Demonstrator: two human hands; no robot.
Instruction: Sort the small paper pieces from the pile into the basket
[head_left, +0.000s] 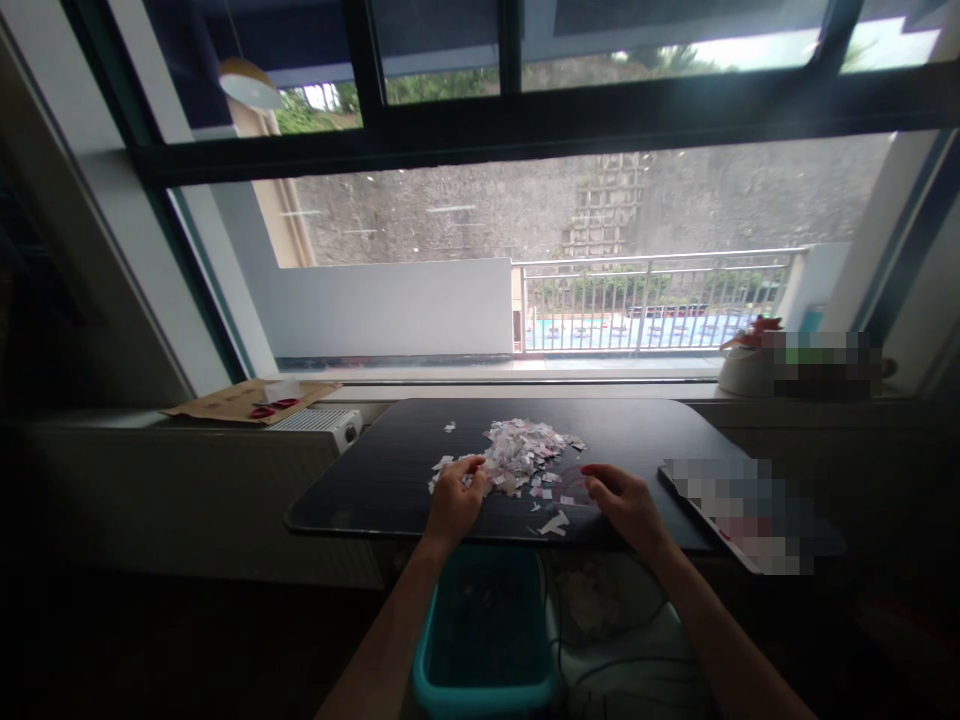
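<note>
The left hand point(457, 497) is partly hiding paper scraps point(521, 450); the right hand point(621, 497) is hanging near indistinct red lines point(572, 485). I cannot tell whether either is gripping anything.

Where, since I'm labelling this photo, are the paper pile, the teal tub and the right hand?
Paper pile point(523, 450): head view, middle of the heap.
Teal tub point(487, 697): head view, on its near rim.
Right hand point(625, 503): head view, on the back of the hand.
</note>
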